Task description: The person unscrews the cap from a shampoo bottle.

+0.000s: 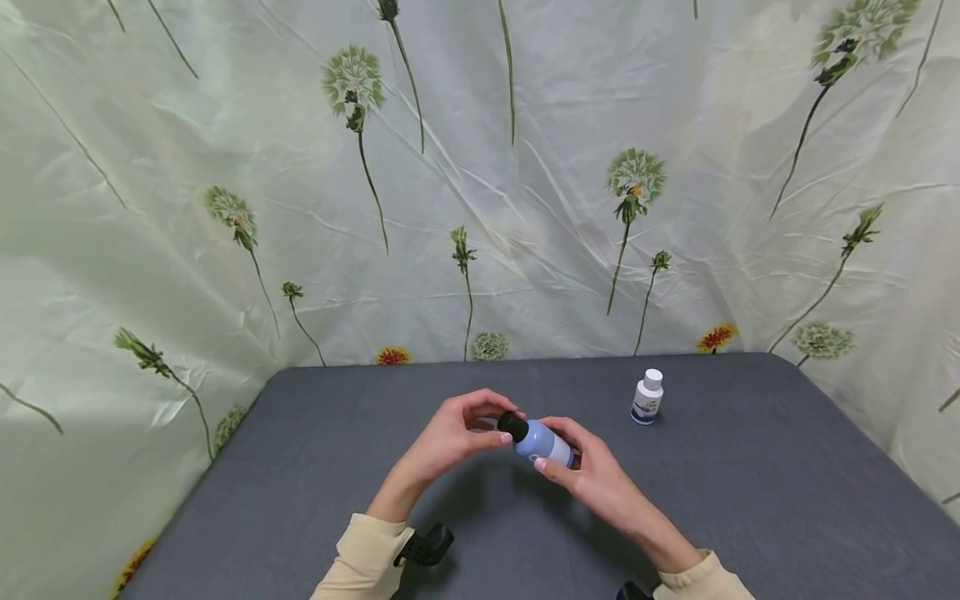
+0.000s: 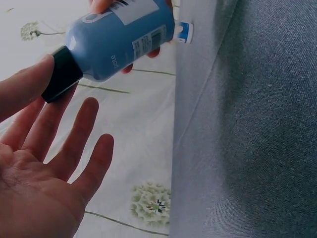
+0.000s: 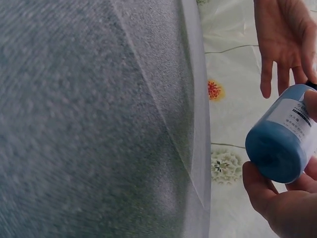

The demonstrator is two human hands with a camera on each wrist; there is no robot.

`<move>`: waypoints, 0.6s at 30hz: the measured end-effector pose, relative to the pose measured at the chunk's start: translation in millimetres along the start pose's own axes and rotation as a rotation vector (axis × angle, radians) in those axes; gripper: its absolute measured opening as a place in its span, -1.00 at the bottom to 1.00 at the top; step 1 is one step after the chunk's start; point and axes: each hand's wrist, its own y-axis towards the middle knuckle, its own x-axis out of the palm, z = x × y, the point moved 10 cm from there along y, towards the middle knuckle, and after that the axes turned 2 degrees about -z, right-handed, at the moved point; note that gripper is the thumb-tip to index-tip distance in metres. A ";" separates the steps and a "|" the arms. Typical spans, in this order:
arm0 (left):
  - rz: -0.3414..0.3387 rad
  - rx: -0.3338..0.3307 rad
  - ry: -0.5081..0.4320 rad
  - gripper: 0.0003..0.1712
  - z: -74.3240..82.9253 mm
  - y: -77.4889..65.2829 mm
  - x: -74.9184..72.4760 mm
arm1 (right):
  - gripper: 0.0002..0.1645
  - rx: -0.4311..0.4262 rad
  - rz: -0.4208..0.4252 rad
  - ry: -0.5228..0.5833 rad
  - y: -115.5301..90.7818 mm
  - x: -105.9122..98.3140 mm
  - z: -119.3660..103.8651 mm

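Observation:
A blue bottle (image 1: 546, 445) with a black cap (image 1: 513, 426) and a white label is held tilted above the table, cap toward the left. My right hand (image 1: 600, 479) grips its body; in the right wrist view, the round base of the bottle (image 3: 275, 148) shows between that hand's fingers (image 3: 260, 191). My left hand (image 1: 442, 437) pinches the cap between thumb and fingers. Seen from the left wrist, the thumb lies on the side of the cap (image 2: 63, 74), while two other fingers (image 2: 81, 134) extend free below the bottle (image 2: 121, 42).
A small white bottle (image 1: 647, 398) with a white cap and blue-marked label stands upright toward the back right of the dark grey table (image 1: 315, 500). Behind the table hangs a pale sheet (image 1: 540, 200) printed with dandelions.

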 end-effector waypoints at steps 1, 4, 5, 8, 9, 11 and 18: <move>0.002 -0.007 -0.004 -0.67 -1.0 -0.1 -0.7 | -0.44 -0.003 0.004 -0.006 0.0 -0.7 -0.6; 0.003 -0.017 -0.002 -0.67 -3.7 -0.6 -2.7 | -0.45 -0.014 0.007 -0.022 0.0 -1.3 -2.0; 0.000 -0.017 0.004 -0.67 -4.0 -0.9 -3.3 | -0.45 -0.012 0.007 -0.025 0.2 -1.4 -1.9; -0.017 -0.009 0.057 -0.68 -2.7 -2.4 -4.2 | -0.44 -0.015 -0.003 -0.035 -0.1 -1.4 -3.1; -0.022 -0.004 0.085 -0.68 -1.4 -3.1 -4.3 | -0.44 -0.019 -0.008 -0.040 -0.3 -1.2 -3.5; -0.036 0.002 0.138 -0.68 1.4 -4.3 -4.0 | -0.44 -0.020 -0.023 -0.045 -0.5 -0.6 -3.6; -0.094 0.046 0.271 -0.63 11.3 -5.5 2.1 | -0.46 -0.021 -0.063 -0.046 0.4 1.1 -2.5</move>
